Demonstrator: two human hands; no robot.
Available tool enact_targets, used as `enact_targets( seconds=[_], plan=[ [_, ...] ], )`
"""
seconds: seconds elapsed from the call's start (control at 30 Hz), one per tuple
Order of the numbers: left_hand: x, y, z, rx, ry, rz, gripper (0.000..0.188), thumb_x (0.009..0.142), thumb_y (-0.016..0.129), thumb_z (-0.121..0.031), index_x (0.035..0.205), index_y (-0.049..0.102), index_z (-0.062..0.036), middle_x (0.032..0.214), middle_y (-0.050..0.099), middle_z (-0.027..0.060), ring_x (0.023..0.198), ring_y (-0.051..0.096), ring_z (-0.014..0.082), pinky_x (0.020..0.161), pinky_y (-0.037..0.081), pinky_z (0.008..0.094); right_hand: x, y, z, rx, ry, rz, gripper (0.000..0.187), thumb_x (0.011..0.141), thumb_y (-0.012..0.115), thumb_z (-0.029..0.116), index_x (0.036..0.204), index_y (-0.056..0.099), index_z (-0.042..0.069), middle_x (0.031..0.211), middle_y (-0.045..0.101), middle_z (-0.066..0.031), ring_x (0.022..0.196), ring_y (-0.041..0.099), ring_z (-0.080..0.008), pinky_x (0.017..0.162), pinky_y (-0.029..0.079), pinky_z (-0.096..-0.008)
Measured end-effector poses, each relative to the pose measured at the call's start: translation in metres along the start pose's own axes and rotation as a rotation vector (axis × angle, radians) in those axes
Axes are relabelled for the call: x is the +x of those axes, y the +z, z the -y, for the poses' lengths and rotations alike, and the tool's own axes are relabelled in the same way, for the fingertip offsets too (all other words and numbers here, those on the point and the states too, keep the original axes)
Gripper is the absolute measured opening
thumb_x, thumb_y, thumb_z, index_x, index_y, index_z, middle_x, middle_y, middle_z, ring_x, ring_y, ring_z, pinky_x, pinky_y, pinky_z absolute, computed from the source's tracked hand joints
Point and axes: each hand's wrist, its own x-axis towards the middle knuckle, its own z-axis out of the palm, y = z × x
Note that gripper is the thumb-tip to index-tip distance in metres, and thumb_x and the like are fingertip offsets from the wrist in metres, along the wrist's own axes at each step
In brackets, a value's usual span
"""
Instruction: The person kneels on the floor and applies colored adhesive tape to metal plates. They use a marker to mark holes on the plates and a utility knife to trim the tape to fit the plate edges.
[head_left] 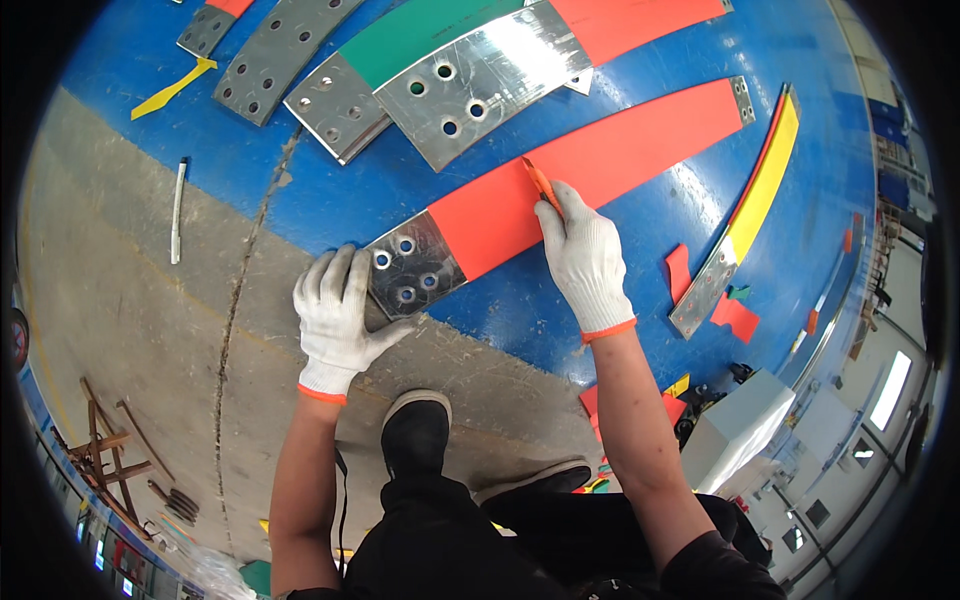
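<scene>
A long curved metal bar (440,250) lies on the floor in front of me, its middle covered by a red sheet (620,160). Both ends are bare metal with holes. My left hand (338,310), in a white glove, rests at the bar's near left end with the fingers stretched along the edge and the thumb apart. In my gloved right hand (588,260) is an orange utility knife (540,182), gripped over the red sheet. Its tip points away from me, near the sheet's middle; whether the blade touches the sheet, I cannot tell.
More curved metal bars (485,75) with red or green sheets lie beyond. To the right lies a narrow bar with a yellow sheet (765,185), near red scraps (735,318). A white marker (178,215) and a yellow strip (172,90) are at the left. A white box (740,425) stands lower right.
</scene>
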Motion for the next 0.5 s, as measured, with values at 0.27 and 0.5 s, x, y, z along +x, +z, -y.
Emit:
enact_targets(
  seconds=[0.27, 0.5],
  plan=[
    [0.0012, 0.0004, -0.0001, 0.017, 0.009, -0.004, 0.108, 0.064, 0.091, -0.062, 0.146, 0.054, -0.0037, 0.141, 0.059, 0.021, 0.128, 0.055, 0.0439, 0.107, 0.042, 0.0579, 0.0024, -0.0018, 0.0047, -0.002, 0.026, 0.026, 0.034, 0.103, 0.067, 0.026, 0.127, 0.067, 0.003, 0.089, 0.073, -0.0255, 0.08, 0.073, -0.0432, 0.068, 0.057, -0.0488],
    [-0.0005, 0.0, 0.0014, 0.018, 0.006, -0.001, 0.108, 0.065, 0.092, -0.061, 0.147, 0.053, -0.0043, 0.142, 0.058, 0.0204, 0.129, 0.055, 0.0438, 0.107, 0.042, 0.058, 0.0013, 0.0021, -0.0005, -0.018, 0.007, 0.005, 0.032, 0.102, 0.068, 0.026, 0.126, 0.067, 0.004, 0.088, 0.074, -0.023, 0.076, 0.073, -0.0414, 0.067, 0.057, -0.0494]
  ],
)
